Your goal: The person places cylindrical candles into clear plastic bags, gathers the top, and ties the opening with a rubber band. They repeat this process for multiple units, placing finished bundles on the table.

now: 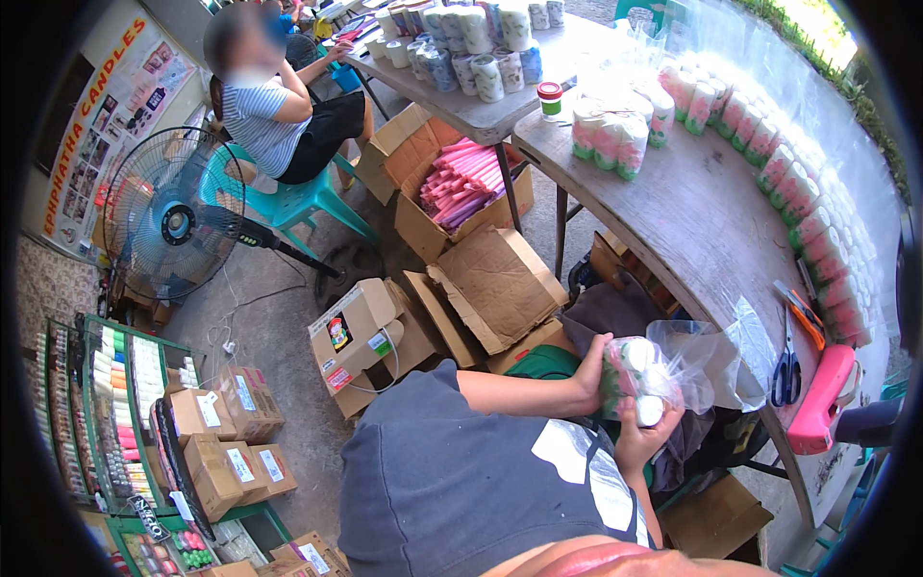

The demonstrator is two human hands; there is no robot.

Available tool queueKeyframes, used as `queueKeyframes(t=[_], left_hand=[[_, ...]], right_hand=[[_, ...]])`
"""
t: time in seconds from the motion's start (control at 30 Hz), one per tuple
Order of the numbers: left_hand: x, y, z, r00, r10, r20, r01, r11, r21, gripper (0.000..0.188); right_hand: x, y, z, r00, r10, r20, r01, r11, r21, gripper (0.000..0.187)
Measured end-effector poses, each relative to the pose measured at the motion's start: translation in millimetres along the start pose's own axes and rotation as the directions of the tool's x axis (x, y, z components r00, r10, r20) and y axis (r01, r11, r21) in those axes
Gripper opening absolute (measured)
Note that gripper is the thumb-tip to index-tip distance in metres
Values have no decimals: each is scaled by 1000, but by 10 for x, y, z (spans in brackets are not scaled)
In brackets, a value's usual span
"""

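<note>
Between both my hands is a clear plastic pack of candles [635, 358], white with pink and green, held beside the table edge. My left hand [588, 373] grips its near left side, and my right hand [650, 439] closes around its lower end. Loose clear film sticks out from the pack's right side. On the grey table [673, 202], close by, lie a clear plastic bag [752, 348], dark-handled scissors [786, 375], an orange cutter [806, 321] and a pink, long-bodied tool [823, 400]. Similar wrapped candle packs [815, 229] line the table's far edge, with more packs [610, 139] at its left end.
Open cardboard boxes [495, 288] stand on the floor ahead; one holds pink and purple candles [466, 178]. A standing fan [176, 223] and a seated person [274, 115] are at left. Patterned candles [488, 77] crowd another table. Shelves [120, 413] and closed boxes [216, 471] are lower left.
</note>
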State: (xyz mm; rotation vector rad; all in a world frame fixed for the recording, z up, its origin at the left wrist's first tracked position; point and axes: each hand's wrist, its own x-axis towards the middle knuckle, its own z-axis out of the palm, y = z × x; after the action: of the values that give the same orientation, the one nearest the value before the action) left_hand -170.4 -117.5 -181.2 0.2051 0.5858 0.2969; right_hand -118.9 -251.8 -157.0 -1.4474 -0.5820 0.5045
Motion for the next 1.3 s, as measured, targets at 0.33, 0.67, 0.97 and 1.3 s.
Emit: queueKeyframes(t=[0.33,0.67,0.97,1.3], left_hand=[[-151,658,292,688,-104,718,-682,244,689,82],[-209,609,276,806,-85,586,-477,495,726,72],[-163,823,399,867,228,443,-484,594,642,43],[-253,966,332,819,56,572,-500,558,662,75]], right_hand=[[175,-407,-358,991,-109,74,111,994,-25,81],[208,-259,-385,999,-8,43,7,1000,7,84],[713,-631,-15,987,22,160,-59,971,233,90],[572,-618,-24,984,-105,144,92,991,95,80]])
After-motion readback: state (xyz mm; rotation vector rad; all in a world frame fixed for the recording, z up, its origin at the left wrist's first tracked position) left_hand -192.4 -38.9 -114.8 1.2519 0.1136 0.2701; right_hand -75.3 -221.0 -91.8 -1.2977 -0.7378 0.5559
